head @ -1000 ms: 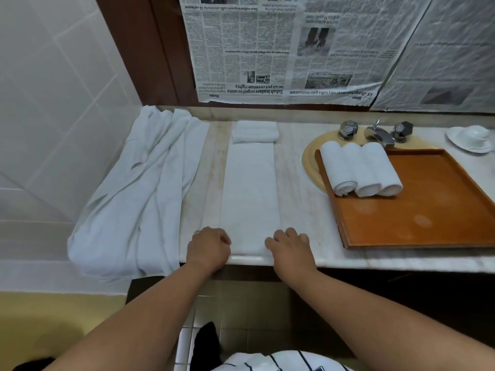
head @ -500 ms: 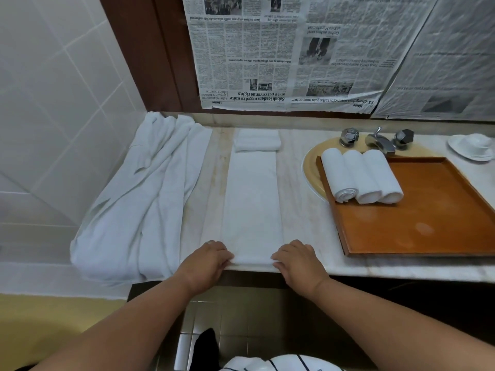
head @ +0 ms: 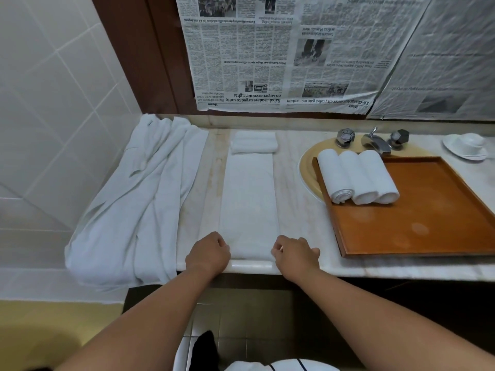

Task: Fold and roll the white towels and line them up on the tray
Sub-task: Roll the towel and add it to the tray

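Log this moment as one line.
phase: roll start | left hand: pinches near-left corner of folded towel | right hand: pinches its near-right corner | tray: three rolled towels | waiting: loose towels at left

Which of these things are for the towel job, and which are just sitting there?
For the job:
- flat towel, gripped at its near end by the left hand and right hand
- three rolled towels on the tray
- folded towel
- towel pile

Just lying about:
- taps
- cup
- newspaper
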